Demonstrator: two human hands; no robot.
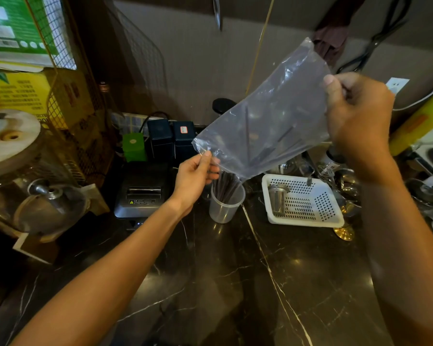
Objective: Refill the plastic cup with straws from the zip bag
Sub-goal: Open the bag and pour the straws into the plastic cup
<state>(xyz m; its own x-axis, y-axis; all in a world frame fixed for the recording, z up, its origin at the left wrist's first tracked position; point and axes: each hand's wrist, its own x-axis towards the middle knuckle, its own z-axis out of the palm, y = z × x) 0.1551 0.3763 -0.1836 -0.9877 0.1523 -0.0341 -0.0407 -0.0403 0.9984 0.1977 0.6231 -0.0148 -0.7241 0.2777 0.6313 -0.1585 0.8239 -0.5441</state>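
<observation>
Crinkled clear plastic, that zip bag (265, 126), hangs tilted between my two hands over the dark veined counter (235, 283). My left hand (195, 178) pinches its lower mouth corner; my right hand (355, 113), raised higher, grips the bottom edge. Thin dark straws (226, 188) slide into one translucent plastic cup (226, 203) just below my left fingers. One white perforated basket (308, 201) sits under my right hand.

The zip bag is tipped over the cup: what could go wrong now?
1. The straws slide out at a slant, so some may miss the narrow plastic cup and fall on the counter.
2. The cup stands free, unheld; falling straws or the zip bag might tip it.
</observation>
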